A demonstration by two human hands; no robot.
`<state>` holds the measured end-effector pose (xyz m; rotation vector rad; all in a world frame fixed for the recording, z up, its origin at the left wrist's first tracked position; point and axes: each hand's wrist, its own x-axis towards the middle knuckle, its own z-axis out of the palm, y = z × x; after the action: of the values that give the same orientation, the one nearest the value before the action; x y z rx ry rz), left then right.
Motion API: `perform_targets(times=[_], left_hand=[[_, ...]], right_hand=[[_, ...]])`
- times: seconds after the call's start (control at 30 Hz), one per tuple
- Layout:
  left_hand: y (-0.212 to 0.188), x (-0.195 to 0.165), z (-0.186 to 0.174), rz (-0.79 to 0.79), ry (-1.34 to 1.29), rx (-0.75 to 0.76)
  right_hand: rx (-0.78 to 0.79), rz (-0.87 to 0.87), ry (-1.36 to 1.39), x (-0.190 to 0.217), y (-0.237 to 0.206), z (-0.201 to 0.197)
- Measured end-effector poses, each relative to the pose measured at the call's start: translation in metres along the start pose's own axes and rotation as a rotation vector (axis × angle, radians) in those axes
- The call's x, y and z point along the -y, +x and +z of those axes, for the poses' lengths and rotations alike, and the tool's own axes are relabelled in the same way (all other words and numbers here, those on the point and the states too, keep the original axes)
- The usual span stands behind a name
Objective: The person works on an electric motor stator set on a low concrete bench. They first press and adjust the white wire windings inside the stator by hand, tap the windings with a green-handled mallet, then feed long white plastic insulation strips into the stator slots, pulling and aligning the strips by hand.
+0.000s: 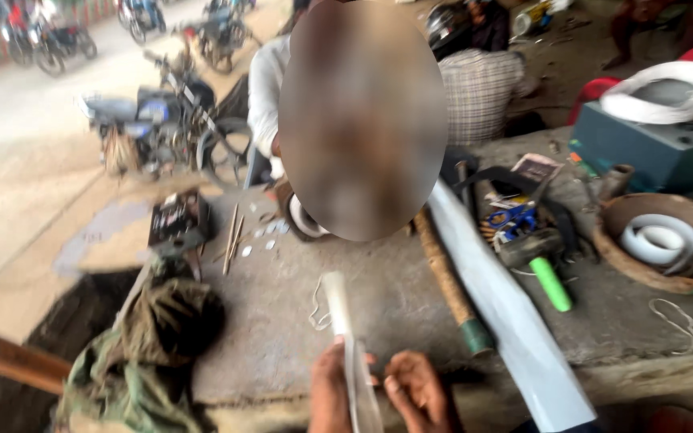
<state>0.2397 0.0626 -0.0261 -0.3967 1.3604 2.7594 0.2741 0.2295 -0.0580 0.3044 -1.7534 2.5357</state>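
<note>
Hands low at the concrete slab (378,305): your left hand (329,393) pinches a thin clear strip (345,337) standing upright, and your right hand (419,393) hovers just beside it, fingers loosely curled.

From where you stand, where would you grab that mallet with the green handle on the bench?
Probably by the green handle of the mallet, coming from above at its near end. The handle lies flat on the bench and points toward the person with bare concrete around it, while the dark head sits against scissors and straps.
</note>
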Motion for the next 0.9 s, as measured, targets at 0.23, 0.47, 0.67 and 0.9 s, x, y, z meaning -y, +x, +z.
perform_targets(times=[0.23, 0.47, 0.67, 0.9], left_hand=[[0.011, 0.089, 0.019, 0.316, 0.065, 0.268], [-0.018, 0.049, 0.037, 0.052, -0.104, 0.331], [-0.023, -0.017, 0.033, 0.125, -0.184, 0.21], [-0.021, -0.05, 0.016, 0.14, -0.271, 0.154]], right_hand=[[-0.054, -0.301, -0.545, 0.066, 0.034, 0.014], [-0.122, 0.046, -0.636, 0.081, 0.09, 0.041], [0.019, 0.093, -0.402, 0.096, 0.15, 0.098], [-0.023, -0.064, -0.375, 0.068, 0.136, 0.144]])
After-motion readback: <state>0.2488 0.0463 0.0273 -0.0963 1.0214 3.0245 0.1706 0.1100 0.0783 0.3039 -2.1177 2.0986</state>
